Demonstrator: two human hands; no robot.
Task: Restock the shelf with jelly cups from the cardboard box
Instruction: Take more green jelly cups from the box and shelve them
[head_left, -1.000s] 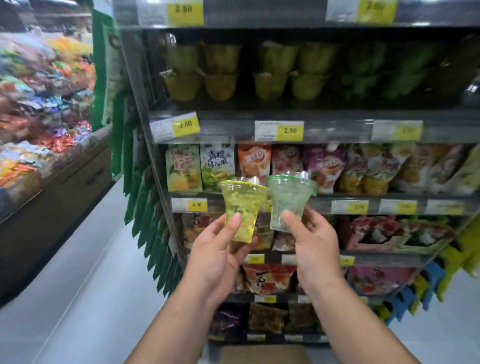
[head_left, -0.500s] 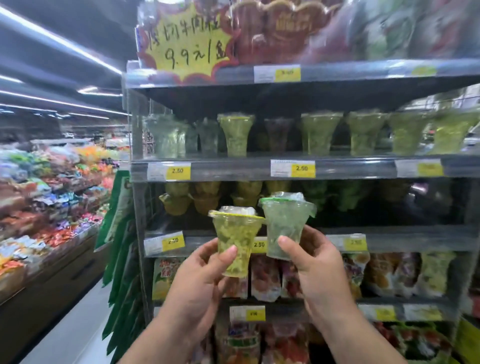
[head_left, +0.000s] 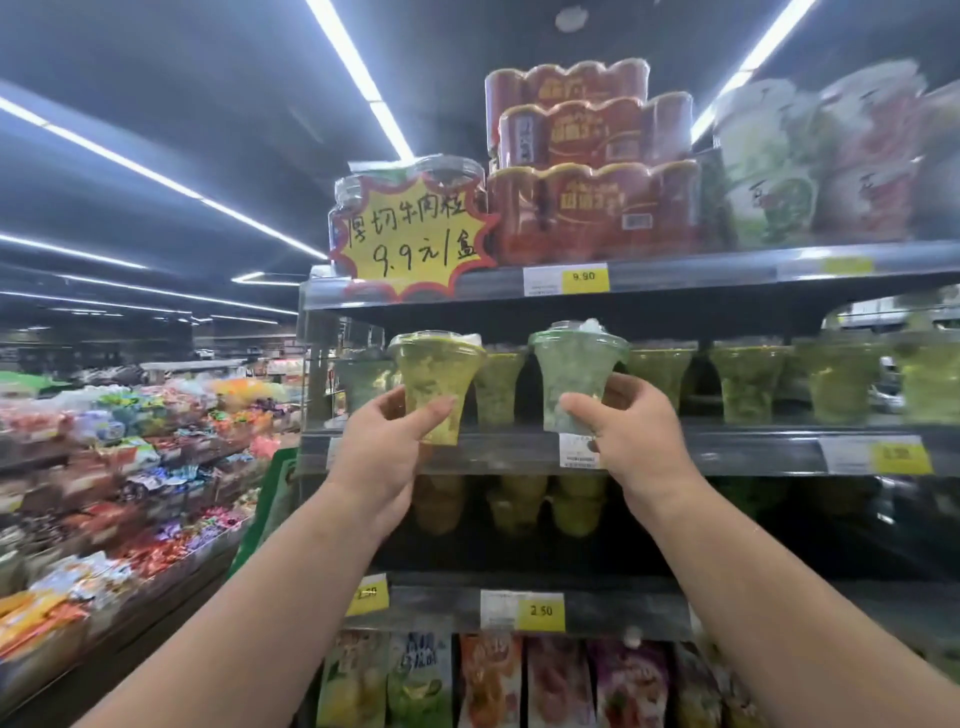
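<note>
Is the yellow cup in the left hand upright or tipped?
Roughly upright: the yellow jelly cup has its lid on top and its narrow base down in the left hand.

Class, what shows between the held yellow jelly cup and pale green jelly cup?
In the head view, a yellow-green cup on the shelf, standing farther back.

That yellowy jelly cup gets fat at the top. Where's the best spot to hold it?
Hold the yellow jelly cup round its narrow lower part, coming from the front and a little below. It is upright and flares to a wide lidded rim, so a hand wraps the slim base easily and the wider top cannot slip through. The left hand grips it there.
</note>
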